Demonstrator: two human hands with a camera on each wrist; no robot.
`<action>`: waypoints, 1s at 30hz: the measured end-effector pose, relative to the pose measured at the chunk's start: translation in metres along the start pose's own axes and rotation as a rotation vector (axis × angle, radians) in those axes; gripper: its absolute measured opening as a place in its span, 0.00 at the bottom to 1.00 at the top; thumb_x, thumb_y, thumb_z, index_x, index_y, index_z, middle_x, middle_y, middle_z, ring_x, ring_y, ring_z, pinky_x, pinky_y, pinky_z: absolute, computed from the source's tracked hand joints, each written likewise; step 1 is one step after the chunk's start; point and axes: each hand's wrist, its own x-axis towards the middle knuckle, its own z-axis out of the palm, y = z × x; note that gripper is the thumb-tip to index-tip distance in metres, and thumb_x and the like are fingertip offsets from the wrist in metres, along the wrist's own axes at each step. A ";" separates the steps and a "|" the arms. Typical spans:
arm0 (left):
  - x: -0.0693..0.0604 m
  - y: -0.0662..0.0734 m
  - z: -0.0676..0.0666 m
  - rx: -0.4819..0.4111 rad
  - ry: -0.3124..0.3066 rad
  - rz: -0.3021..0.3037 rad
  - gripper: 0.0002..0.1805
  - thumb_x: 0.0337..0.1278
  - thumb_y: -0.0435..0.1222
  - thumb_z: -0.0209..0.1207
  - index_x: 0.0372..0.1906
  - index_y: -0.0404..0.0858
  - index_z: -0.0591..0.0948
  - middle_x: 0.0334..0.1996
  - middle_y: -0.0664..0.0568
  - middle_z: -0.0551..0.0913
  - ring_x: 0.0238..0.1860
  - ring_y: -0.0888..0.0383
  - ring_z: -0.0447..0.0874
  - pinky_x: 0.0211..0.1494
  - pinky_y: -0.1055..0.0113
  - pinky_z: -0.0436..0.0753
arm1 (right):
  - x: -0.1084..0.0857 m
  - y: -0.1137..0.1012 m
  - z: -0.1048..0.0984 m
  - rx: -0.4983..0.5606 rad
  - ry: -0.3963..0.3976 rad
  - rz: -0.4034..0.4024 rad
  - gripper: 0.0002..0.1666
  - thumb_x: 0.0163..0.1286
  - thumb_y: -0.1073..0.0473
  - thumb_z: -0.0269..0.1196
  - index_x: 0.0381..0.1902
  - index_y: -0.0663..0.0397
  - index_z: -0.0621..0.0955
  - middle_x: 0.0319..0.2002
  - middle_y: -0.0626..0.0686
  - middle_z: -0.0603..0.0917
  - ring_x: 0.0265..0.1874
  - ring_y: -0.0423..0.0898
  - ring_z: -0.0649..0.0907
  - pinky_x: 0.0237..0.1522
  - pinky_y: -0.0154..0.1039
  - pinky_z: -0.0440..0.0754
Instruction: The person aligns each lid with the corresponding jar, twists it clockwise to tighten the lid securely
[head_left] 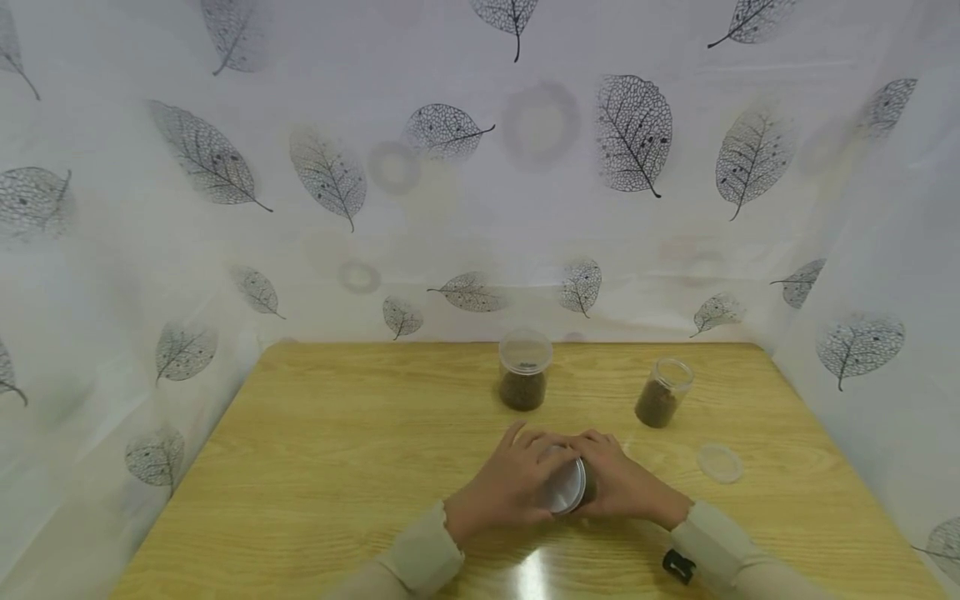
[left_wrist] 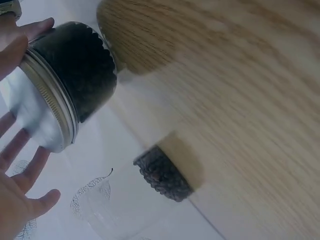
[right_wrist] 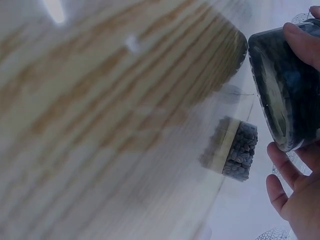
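A jar with dark contents and a silver lid (head_left: 564, 487) is held between both hands, tilted so that the lid faces left. The left hand (head_left: 510, 483) has its thumb and fingers around the lid; in the left wrist view, its fingers (left_wrist: 30, 172) touch the rim of the silver lid (left_wrist: 35, 107). From the other side the right hand (head_left: 618, 482) grips the jar's body. In the right wrist view the dark jar (right_wrist: 282, 90) sits between the thumb and fingers (right_wrist: 295, 182) of that hand. The jar's far side is hidden.
Beyond the hands stands a clear-topped jar of dark brown contents (head_left: 522, 385). Farther right is a jar without a lid (head_left: 660, 400), partly filled, with a clear lid (head_left: 720, 462) lying flat near it on the wooden table (head_left: 337, 433). A black clip-like object (head_left: 678, 565) is by the right sleeve.
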 end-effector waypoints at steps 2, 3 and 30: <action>-0.001 -0.001 0.001 -0.002 -0.013 -0.001 0.55 0.23 0.62 0.72 0.66 0.47 0.66 0.60 0.55 0.72 0.60 0.56 0.71 0.64 0.49 0.71 | 0.000 0.000 0.000 0.001 -0.003 0.005 0.56 0.33 0.44 0.79 0.62 0.51 0.69 0.53 0.45 0.76 0.50 0.42 0.73 0.50 0.46 0.71; -0.002 -0.001 0.002 -0.010 -0.013 -0.016 0.56 0.23 0.63 0.72 0.66 0.46 0.65 0.60 0.54 0.72 0.60 0.56 0.71 0.64 0.49 0.70 | 0.000 0.000 0.000 0.000 -0.005 0.007 0.56 0.33 0.44 0.79 0.62 0.51 0.69 0.53 0.45 0.76 0.50 0.41 0.72 0.49 0.45 0.71; -0.010 -0.008 0.005 -0.002 -0.004 -0.163 0.53 0.16 0.64 0.73 0.56 0.42 0.72 0.51 0.55 0.77 0.52 0.57 0.74 0.62 0.57 0.72 | 0.001 -0.001 -0.001 -0.020 0.014 -0.017 0.59 0.26 0.47 0.80 0.61 0.53 0.71 0.53 0.46 0.78 0.51 0.44 0.73 0.51 0.46 0.70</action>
